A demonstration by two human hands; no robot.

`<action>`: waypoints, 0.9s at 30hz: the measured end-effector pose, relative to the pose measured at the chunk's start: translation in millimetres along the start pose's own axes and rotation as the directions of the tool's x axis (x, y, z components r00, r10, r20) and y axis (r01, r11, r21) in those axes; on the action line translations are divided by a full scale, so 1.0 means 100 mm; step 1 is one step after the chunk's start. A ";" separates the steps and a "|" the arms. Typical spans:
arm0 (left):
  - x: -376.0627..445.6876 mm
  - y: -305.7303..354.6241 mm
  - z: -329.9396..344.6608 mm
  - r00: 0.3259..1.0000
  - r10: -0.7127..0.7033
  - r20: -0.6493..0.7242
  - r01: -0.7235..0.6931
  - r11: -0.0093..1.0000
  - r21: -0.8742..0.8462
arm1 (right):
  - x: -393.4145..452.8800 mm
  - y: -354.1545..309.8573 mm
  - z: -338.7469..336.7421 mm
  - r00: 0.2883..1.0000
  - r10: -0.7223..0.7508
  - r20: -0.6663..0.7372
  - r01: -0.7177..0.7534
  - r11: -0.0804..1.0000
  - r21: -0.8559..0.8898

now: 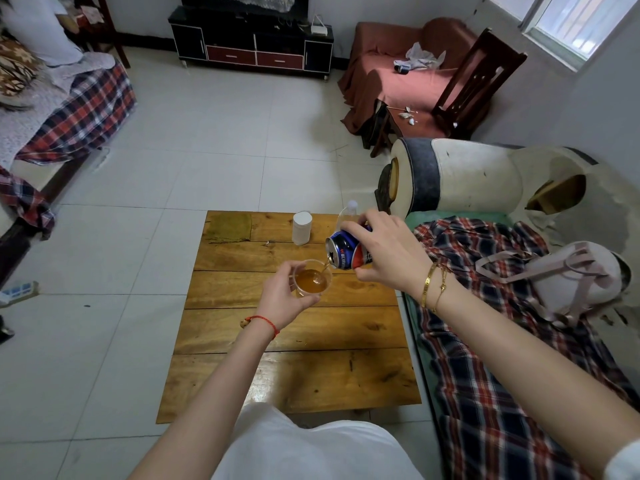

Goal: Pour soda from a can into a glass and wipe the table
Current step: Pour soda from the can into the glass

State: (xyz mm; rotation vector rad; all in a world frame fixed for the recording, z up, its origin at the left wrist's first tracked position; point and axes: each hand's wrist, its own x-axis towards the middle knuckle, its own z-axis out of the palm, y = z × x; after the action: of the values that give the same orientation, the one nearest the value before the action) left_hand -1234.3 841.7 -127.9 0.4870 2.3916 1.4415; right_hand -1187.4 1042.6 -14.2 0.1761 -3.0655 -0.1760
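My right hand [388,252] grips a blue, red and white soda can [348,251], tipped on its side with its mouth to the left. A thin amber stream runs from the can into a clear glass [312,278] partly filled with amber soda. My left hand [282,299] holds that glass from the left and below, above the middle of the low wooden table [298,358]. A greenish-brown cloth [228,228] lies flat at the table's far left corner.
A white cylindrical roll [302,227] stands at the table's far edge, and a clear plastic bottle [348,213] stands behind the can. A plaid-covered sofa [485,358] with a pink bag [575,278] runs along the table's right side. Tiled floor [114,271] lies to the left.
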 end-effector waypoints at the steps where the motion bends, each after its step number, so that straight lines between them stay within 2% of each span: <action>1: 0.01 0.00 0.01 1.000 -0.001 0.001 0.001 1.000 -0.003 | 0.01 0.00 0.02 1.000 -0.002 -0.001 0.002 1.000 0.002; 7: 0.07 -0.02 0.05 1.000 -0.003 -0.001 0.003 1.000 -0.015 | 0.04 0.04 0.17 1.000 0.011 0.009 -0.012 0.998 0.058; 14: 0.17 -0.09 0.08 1.000 -0.006 -0.022 0.006 1.000 -0.019 | 0.08 0.08 0.42 0.991 0.119 0.058 -0.132 0.926 0.353; 20: 0.29 -0.17 0.10 0.998 -0.011 -0.062 0.006 0.996 -0.084 | 0.09 0.13 0.73 0.964 0.252 0.087 -0.242 0.692 0.680; 24: 0.34 -0.27 0.11 0.996 -0.015 -0.084 0.007 0.995 -0.095 | 0.08 0.15 1.04 0.921 0.372 0.118 -0.322 0.552 0.770; 27: 0.37 -0.43 0.12 0.995 -0.018 -0.102 0.011 0.998 -0.069 | 0.04 0.15 1.34 0.874 0.447 0.193 -0.407 0.453 0.793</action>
State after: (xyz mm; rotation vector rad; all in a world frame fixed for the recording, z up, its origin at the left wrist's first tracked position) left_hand -1267.8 848.2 -174.8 0.3871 2.4090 1.5720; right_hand -1203.2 1071.6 -145.4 -0.5656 -2.7263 1.2829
